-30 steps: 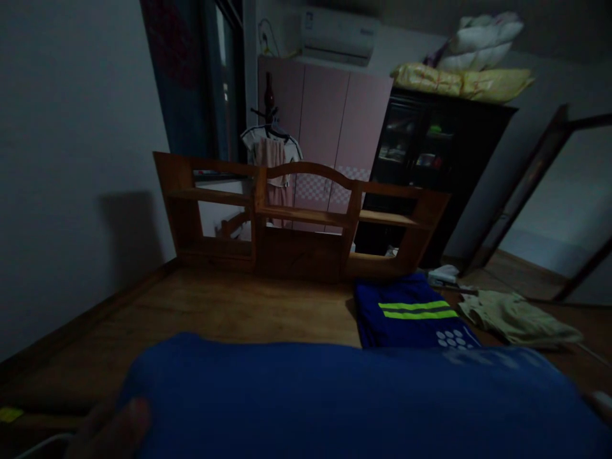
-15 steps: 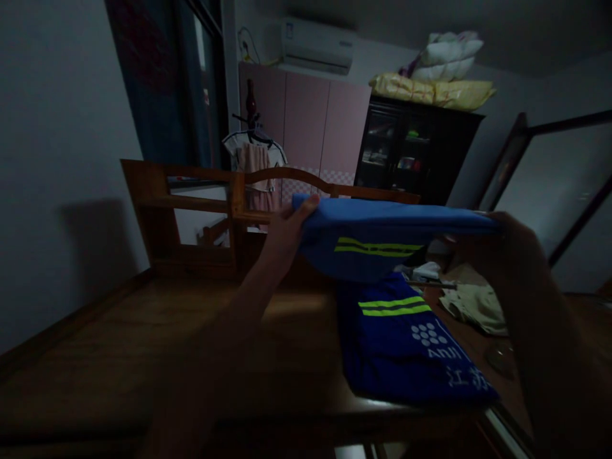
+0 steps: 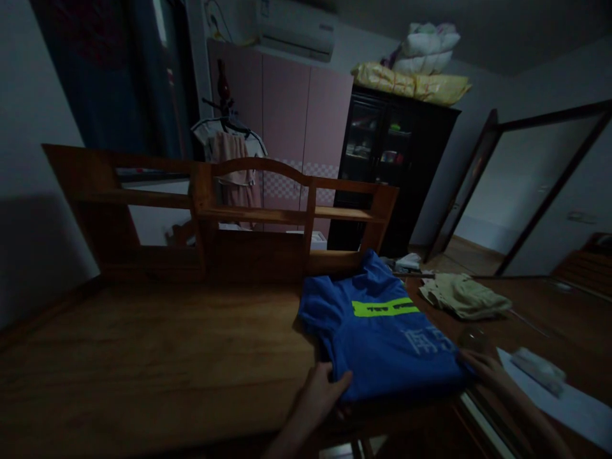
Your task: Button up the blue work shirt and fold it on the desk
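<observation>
A blue short-sleeved work shirt [image 3: 382,350] lies on the right part of the wooden desktop, with a yellow-green stripe and pale printed characters on it. My left hand [image 3: 321,390] is closed on its near left edge, the thumb on top of the cloth. At the near right corner, my right hand [image 3: 485,368] has its fingers closed on the hem. The darker blue garment seen earlier in that spot is now covered by this shirt.
A wooden shelf unit [image 3: 258,215] runs along the back of the desktop [image 3: 157,357]. On a brown surface to the right are a beige folded cloth [image 3: 461,294], a round glass-like object [image 3: 474,338] and a white packet [image 3: 539,368] on a white sheet [image 3: 581,408].
Both hands have come down and nearer with the blue shirt. Held stretched in the air before, it now lies over the darker garment. The view has shifted rightward.
</observation>
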A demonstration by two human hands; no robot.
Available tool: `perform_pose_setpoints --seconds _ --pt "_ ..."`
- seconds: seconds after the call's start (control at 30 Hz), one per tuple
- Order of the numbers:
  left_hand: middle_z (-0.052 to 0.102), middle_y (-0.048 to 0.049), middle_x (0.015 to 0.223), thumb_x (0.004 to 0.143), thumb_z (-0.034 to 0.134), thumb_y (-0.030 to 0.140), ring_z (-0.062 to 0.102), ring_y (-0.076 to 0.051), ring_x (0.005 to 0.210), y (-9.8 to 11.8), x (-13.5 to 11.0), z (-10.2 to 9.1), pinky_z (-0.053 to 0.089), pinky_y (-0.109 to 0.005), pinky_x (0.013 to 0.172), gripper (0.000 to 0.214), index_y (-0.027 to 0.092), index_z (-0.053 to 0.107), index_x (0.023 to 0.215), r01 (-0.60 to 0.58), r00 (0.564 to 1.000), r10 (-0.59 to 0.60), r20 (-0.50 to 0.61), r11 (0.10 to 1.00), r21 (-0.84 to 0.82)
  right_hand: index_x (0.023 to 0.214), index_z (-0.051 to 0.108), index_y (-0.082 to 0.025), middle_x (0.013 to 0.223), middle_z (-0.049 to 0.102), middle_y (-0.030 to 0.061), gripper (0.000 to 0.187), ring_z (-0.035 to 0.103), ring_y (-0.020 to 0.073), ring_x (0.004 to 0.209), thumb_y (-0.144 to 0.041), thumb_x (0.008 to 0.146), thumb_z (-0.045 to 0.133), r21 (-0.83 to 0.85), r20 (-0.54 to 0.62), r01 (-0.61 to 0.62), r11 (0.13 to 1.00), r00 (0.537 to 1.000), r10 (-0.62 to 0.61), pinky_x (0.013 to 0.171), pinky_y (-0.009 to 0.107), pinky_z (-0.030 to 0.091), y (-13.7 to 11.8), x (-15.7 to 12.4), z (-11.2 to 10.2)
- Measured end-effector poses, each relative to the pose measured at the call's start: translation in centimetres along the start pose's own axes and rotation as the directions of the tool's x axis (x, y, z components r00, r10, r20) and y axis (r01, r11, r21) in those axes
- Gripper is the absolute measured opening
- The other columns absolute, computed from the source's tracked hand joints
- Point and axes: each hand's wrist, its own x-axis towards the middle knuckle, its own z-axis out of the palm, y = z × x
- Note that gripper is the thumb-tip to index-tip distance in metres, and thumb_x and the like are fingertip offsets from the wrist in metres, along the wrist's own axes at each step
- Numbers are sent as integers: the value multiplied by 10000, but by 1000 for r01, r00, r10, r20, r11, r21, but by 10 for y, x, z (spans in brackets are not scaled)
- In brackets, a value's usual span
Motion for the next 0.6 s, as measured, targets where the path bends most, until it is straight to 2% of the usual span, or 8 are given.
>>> perform_pose_setpoints --seconds 0.1,0.2,0.27,0.33,0.4,0.47,0.53,0.6 --pt "670 -73 587 759 532 613 626 -184 446 -1 -4 0 463 -245 397 545 123 544 999 68 995 -71 75 997 47 922 663 -223 976 654 69 257 615 211 903 -445 864 546 -31 25 -49 998 998 50 756 318 510 36 5 2" --pt "646 -67 522 777 506 607 627 -197 465 13 -17 -8 466 -269 459 490 134 596 873 65 994 -86 62 957 284 707 662 -218 688 670 73 340 643 274 727 -553 683 611 -152 148 -99 983 981 122 628 361 502 85 25 0" --pt "641 -72 514 788 502 593 638 -209 515 27 -28 -13 465 -284 521 460 151 621 754 9 1000 -4 -11 864 503 661 629 -218 644 666 74 358 640 283 661 -570 599 629 -298 267 -79 951 950 162 602 376 496 116 41 -4" --pt "645 -83 537 807 475 597 646 -223 571 45 -36 -17 455 -300 581 484 166 622 643 -35 990 119 -70 712 702 752 639 -223 733 684 95 385 648 302 719 -582 618 605 -441 257 18 897 960 107 645 396 498 135 53 -6" --pt "658 -91 592 841 408 609 646 -230 616 67 -36 -16 443 -316 625 540 174 626 605 -84 965 252 -74 563 822 951 642 -212 935 676 140 454 635 331 884 -577 696 550 -564 176 143 814 983 -51 744 427 492 134 62 0" --pt "683 -87 700 874 333 611 650 -229 688 90 -23 -11 443 -326 676 567 184 660 698 -197 923 385 -2 476 857 1153 582 -179 1156 598 175 521 565 338 1071 -531 781 489 -620 167 296 726 955 -246 865 441 459 113 72 18" --pt "698 -86 904 895 297 600 644 -230 864 109 2 -5 444 -333 788 552 197 674 911 -370 855 500 134 409 834 1261 520 -195 1278 530 141 497 510 283 1167 -472 856 439 -533 329 510 675 860 -390 949 386 425 83 86 50" --pt "610 -102 1206 904 300 584 531 -246 1148 116 34 -3 374 -363 971 548 200 601 1156 -482 788 563 247 317 817 1321 476 -220 1375 454 107 483 438 252 1251 -442 899 403 -476 425 622 622 782 -456 1030 363 357 56 102 90"
